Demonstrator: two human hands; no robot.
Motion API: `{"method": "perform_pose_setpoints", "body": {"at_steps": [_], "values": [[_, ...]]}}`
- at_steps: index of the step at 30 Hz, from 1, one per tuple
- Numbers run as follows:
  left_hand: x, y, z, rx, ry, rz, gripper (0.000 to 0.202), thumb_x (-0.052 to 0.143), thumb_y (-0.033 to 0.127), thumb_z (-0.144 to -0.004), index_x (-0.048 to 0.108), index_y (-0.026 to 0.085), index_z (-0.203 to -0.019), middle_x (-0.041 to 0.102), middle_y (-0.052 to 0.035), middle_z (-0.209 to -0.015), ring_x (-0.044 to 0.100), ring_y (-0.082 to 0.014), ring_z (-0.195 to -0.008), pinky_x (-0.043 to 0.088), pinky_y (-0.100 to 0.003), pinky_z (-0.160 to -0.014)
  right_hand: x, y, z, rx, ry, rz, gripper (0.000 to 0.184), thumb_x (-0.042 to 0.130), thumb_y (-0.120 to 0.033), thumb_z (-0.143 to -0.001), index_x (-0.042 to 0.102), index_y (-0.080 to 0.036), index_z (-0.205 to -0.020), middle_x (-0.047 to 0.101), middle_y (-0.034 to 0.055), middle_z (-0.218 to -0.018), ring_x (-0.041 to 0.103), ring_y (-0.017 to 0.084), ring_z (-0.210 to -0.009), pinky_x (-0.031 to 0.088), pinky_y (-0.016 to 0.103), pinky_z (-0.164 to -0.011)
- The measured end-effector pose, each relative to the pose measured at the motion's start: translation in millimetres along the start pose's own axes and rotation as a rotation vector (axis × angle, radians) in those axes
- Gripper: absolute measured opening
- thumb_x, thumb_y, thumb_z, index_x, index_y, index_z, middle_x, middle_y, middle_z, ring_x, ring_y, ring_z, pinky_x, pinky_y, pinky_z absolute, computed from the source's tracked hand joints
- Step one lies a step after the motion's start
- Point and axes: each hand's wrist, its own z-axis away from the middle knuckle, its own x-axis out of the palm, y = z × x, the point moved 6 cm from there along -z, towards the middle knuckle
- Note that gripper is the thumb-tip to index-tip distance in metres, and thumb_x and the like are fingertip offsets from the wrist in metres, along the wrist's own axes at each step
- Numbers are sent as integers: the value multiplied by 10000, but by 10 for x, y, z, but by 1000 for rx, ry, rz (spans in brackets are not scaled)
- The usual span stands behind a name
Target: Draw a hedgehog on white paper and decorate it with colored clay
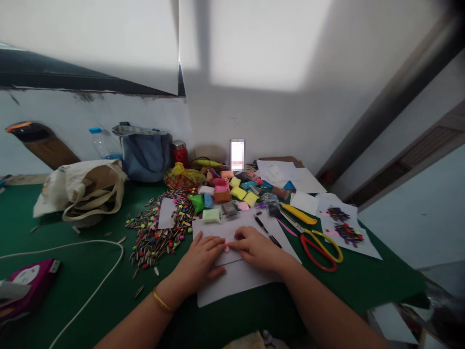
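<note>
My left hand (201,262) and my right hand (256,248) meet over a white sheet of paper (232,281) on the green table (90,271). Their fingertips pinch a small pink piece of clay (226,247) between them, pressed close to the paper. A gold bracelet (162,301) circles my left wrist. A black pen (268,231) lies on the paper just right of my right hand. Behind the paper stand several small packs of coloured clay (225,194).
Sunflower seeds with coloured beads (156,232) spread left of the paper. Red and yellow scissors (319,245), a yellow knife (298,214) and decorated sheets (345,230) lie right. Bags (83,191), a bottle (103,143), a phone (237,155) and a white cable (105,271) are around.
</note>
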Motion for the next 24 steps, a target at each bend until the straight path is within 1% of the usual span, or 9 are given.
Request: {"method": "perform_pose_setpoints", "body": {"at_steps": [4,8,13,17,19,22,24], "values": [[-6,-1,-1,-7,-5,4,569,735,286,-771,541,264,-1305,556,-83,-1402,471,-289,-1307,114,-596,-1180,-3,-6,8,-2,-7,-5,395,575,-136,-860,691,-309,-1195,545,72,-1195,499,223,-1139,389,364,-1038],[-12,-18,5,-18,1,17,582,746,282,-760,542,249,-1305,558,-94,-1396,482,-290,-1303,136,-600,-1178,-17,-19,8,-1,-11,-4,413,565,-131,-861,678,-320,-1211,544,71,-1188,503,220,-1133,395,365,-1029],[-15,-76,10,-19,30,41,568,763,283,-749,569,233,-1280,570,-111,-1374,502,-285,-1290,208,-576,-1174,-27,-30,6,-5,-33,11,389,568,-157,-869,683,-320,-1203,544,76,-1190,506,230,-1119,395,379,-1019],[-18,-91,9,3,44,55,551,767,288,-752,584,225,-1268,577,-114,-1363,516,-281,-1277,251,-560,-1169,-37,-54,-5,9,-2,1,459,566,-136,-854,634,-326,-1267,550,66,-1152,503,217,-1085,402,360,-998],[-29,-91,9,3,56,53,534,775,291,-745,600,216,-1243,578,-118,-1354,519,-287,-1267,277,-551,-1163,-20,-73,-15,17,-9,30,458,579,-137,-843,644,-342,-1247,546,61,-1148,494,227,-1083,396,378,-992],[-62,-77,7,3,75,49,507,783,289,-735,617,206,-1207,592,-116,-1312,528,-290,-1236,330,-524,-1143,6,-95,-27,27,-24,68,398,584,-158,-851,680,-353,-1184,542,59,-1151,481,240,-1091,381,401,-988],[-85,-56,4,3,79,48,493,780,279,-737,617,208,-1196,595,-109,-1290,530,-286,-1216,362,-503,-1124,8,-99,-32,30,-18,64,392,576,-164,-859,676,-350,-1189,545,58,-1149,480,237,-1086,378,399,-986]]}}
